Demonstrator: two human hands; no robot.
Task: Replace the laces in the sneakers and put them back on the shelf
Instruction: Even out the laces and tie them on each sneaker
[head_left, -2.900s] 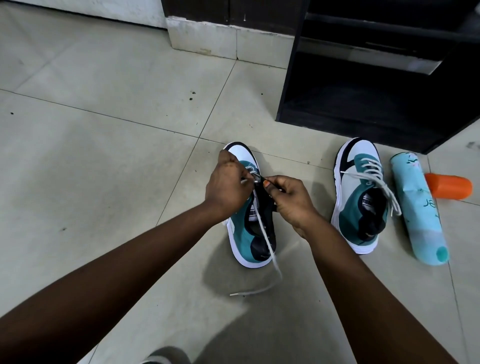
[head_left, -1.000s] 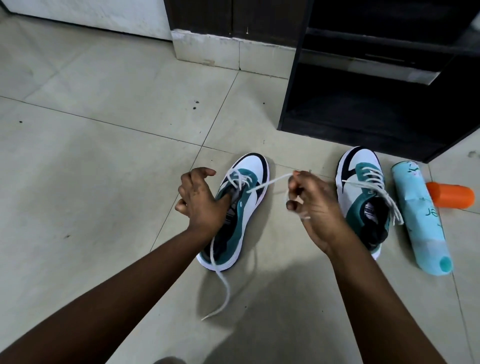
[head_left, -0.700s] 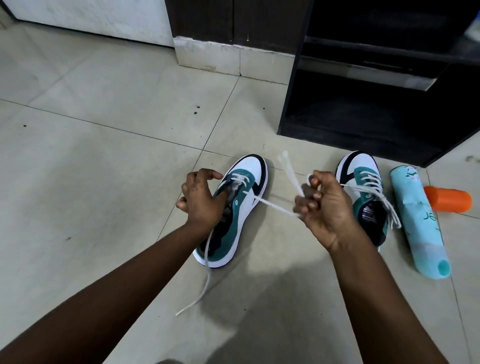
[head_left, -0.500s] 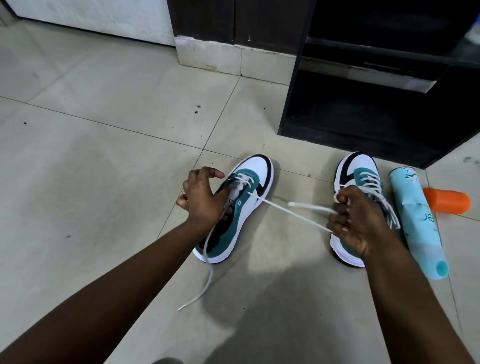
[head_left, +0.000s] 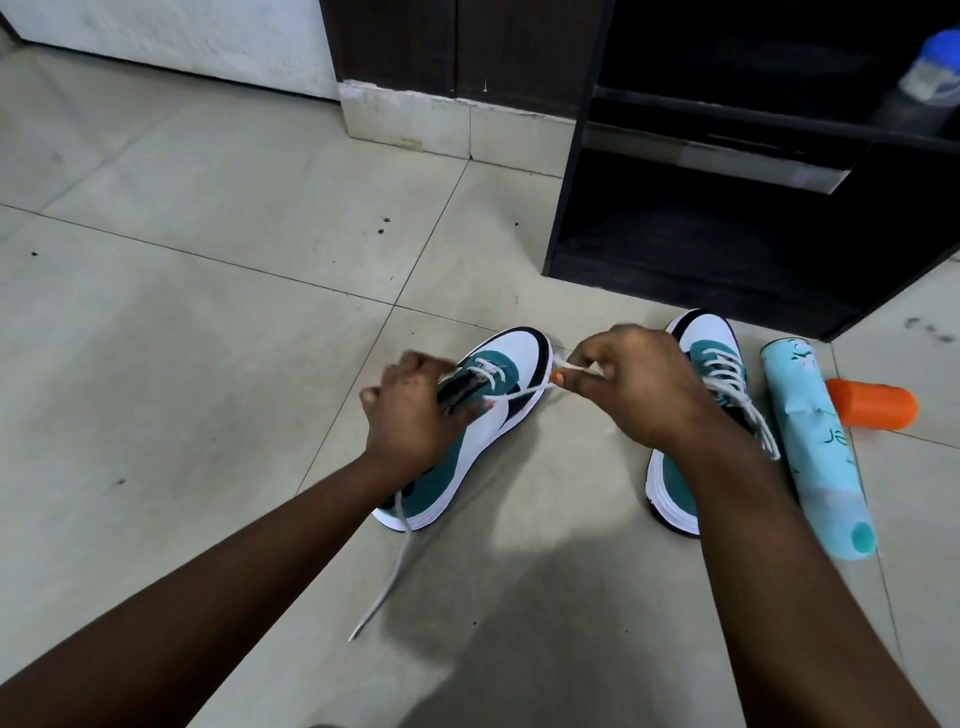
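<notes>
Pale floor tiles (head_left: 218, 322) fill the near ground, and one loose end of the white lace (head_left: 387, 571) trails over them toward the viewer from the heel of the left sneaker (head_left: 485, 426). This shoe lies on the floor with its toe pointing away, only the lowest eyelets threaded. The left hand (head_left: 410, 415) grips it at the tongue, fingers curled around the opening, probably to keep the shoe steady while the lace is pulled. The right hand (head_left: 634, 384) pinches the other end of the lace just beside the toe, so the tip can be guided into the next eyelet (my judgement, the eyelet itself is too small to see). Behind that hand stands the second sneaker (head_left: 711, 374), already laced. Next to it lie a turquoise spray can (head_left: 815, 447) and its orange cap (head_left: 872, 410). Farther back, the dark shelf (head_left: 701, 249) waits with its bottom compartment open for the pair.
</notes>
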